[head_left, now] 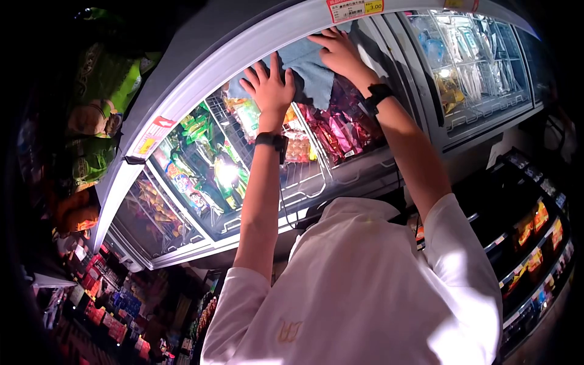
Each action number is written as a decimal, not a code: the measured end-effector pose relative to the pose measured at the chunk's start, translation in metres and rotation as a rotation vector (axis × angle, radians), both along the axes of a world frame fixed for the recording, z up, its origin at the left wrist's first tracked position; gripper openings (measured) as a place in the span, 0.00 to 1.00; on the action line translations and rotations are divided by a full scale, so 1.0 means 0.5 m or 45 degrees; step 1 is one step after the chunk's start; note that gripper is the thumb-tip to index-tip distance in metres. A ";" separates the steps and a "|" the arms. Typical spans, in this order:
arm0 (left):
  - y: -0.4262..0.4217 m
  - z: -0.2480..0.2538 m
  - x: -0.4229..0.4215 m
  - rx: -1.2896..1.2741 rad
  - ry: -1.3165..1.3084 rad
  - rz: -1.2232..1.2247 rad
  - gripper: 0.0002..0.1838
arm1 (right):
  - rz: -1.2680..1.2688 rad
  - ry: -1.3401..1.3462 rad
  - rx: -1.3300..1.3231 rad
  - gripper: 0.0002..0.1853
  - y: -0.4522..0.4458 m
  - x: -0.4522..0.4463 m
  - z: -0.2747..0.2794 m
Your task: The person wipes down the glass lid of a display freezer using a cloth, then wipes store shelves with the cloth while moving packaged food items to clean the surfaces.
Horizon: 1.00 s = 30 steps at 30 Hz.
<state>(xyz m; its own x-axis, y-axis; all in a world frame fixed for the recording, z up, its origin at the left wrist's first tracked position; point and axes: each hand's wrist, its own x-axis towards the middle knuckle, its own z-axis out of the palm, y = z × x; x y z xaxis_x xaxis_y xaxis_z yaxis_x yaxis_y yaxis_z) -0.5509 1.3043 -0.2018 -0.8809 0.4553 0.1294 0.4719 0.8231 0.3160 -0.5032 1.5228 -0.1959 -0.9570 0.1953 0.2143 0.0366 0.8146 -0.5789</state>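
A blue-grey cloth [307, 68] lies spread on the glass top of a display freezer [243, 52], near its far rim. My left hand [269, 88] rests on the cloth's left part, palm down with the fingers spread. Further right, my right hand [340, 56] presses on the cloth near the rim, its fingers apart. Each wrist wears a black band. Under the glass, green packets [198, 125] lie at the left, and red and pink packets [340, 131] lie below the cloth, beside wire dividers.
Another freezer section [474, 67] with clear packages is at the right. Price labels [356, 7] are fixed to the far rim. Green bags [106, 91] stand at the left. Shelves with orange packets [532, 225] are at the lower right, and more goods at the lower left.
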 end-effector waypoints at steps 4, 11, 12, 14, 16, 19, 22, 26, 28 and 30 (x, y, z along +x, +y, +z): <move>-0.012 0.001 0.014 0.052 -0.021 -0.038 0.35 | 0.166 -0.087 0.024 0.26 -0.037 0.045 0.032; -0.050 0.017 0.023 0.041 -0.045 -0.160 0.35 | 0.253 -0.072 -0.111 0.29 0.024 0.148 0.042; -0.042 0.018 0.019 0.023 -0.037 -0.133 0.36 | 0.201 -0.046 -0.083 0.28 0.032 0.133 0.031; -0.022 0.025 0.006 0.012 -0.017 -0.096 0.37 | 0.061 -0.015 0.018 0.29 0.041 0.080 0.007; -0.008 0.023 -0.002 -0.103 -0.133 0.003 0.39 | -0.006 0.024 0.084 0.27 0.021 0.024 0.002; -0.021 0.012 -0.007 -0.008 -0.089 -0.029 0.39 | -0.042 0.114 0.167 0.25 -0.043 0.007 0.006; -0.060 0.009 0.020 0.041 -0.080 -0.044 0.38 | 0.153 -0.001 0.114 0.24 -0.092 0.065 0.027; -0.134 0.014 0.143 0.041 -0.054 -0.035 0.35 | 0.309 -0.016 0.021 0.22 -0.159 0.216 0.057; -0.177 0.034 0.241 -0.030 -0.096 -0.024 0.36 | 0.387 -0.089 -0.050 0.21 -0.190 0.315 0.073; -0.220 0.053 0.344 -0.065 -0.169 -0.028 0.37 | 0.494 -0.179 -0.111 0.21 -0.205 0.411 0.088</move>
<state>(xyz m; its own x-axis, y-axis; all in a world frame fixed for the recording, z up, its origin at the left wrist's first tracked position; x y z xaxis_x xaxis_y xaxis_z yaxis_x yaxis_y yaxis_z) -0.3791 1.1943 -0.1753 -0.8784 0.4778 -0.0111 0.4469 0.8296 0.3347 -0.2975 1.4201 -0.1520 -0.9819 -0.1737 0.0752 -0.1798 0.7314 -0.6578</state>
